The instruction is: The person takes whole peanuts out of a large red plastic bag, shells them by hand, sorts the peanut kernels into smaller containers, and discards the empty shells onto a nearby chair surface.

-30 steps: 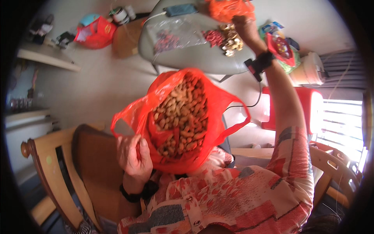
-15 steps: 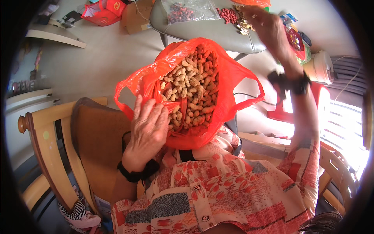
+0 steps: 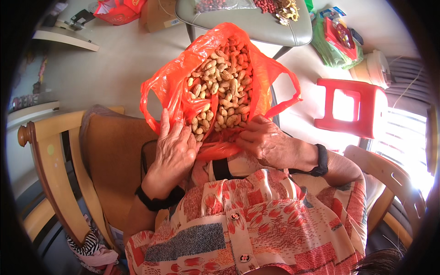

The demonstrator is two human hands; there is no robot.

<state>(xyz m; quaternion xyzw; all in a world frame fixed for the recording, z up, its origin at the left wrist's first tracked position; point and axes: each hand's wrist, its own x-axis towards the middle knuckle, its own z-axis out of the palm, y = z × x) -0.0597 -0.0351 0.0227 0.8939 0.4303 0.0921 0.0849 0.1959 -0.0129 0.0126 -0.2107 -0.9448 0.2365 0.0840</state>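
Note:
A red plastic bag [image 3: 178, 68] with two loop handles stands wide at the mouth in front of my body. Unshelled peanuts [image 3: 224, 87] fill it. My left hand [image 3: 173, 153] lies against the bag's near left side, its fingers stretched out over the plastic and its thumb toward the middle. At the near right rim my right hand [image 3: 270, 144] has its fingers curled closed on the bag's edge; the fingertips are partly hidden in the folds. Dark bands circle both wrists.
Beyond the bag, a grey stool seat [image 3: 247, 25] carries red shelled peanuts [image 3: 266, 5], shells [image 3: 287, 11] and a clear plastic bag [image 3: 233, 4]. A red plastic stool [image 3: 339, 126] stands at right, near a green bag [image 3: 327, 52]. A wooden chair [image 3: 57, 160] is at left.
My right hand has come back from over the grey stool to the bag's near right rim and closed on it. The bag's far edge sits higher in view; my left hand stays beside it.

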